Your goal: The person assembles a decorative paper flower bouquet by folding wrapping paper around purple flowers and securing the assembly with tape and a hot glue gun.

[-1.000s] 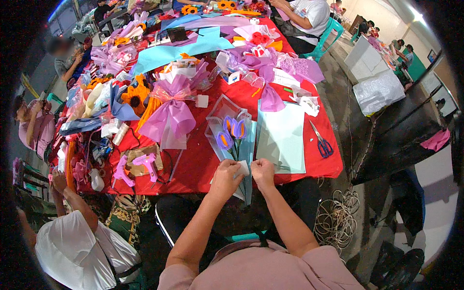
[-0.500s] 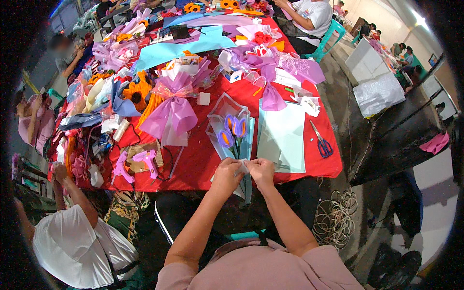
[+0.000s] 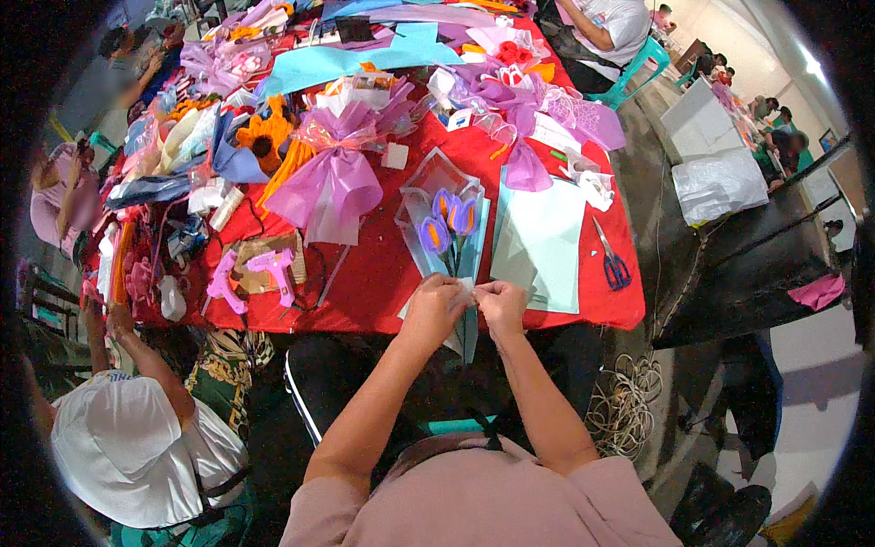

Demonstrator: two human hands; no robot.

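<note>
A small bouquet of purple artificial tulips (image 3: 441, 232) with orange centres lies at the table's near edge in a pale translucent wrapper (image 3: 409, 219). My left hand (image 3: 432, 310) is closed round the gathered wrapper at the stems. Close beside it, my right hand (image 3: 501, 307) pinches at a small white strip (image 3: 468, 290) across the gathered part. Fingers partly hide the strip, so its material is unclear. Below the hands the wrapper's tail end (image 3: 468, 337) hangs past the table edge.
Pale green wrapping sheets (image 3: 540, 242) and scissors (image 3: 614, 260) lie to the right. Pink glue guns (image 3: 273, 271) rest at the left near a finished purple bouquet (image 3: 330, 187). Craft materials crowd the red-covered table (image 3: 387, 305). A person in white (image 3: 137, 447) sits at my left.
The view has shifted, so the table and bouquet appear higher. My fingertips are slightly farther apart at the white strip; both hands stay at the gathered wrapper.
</note>
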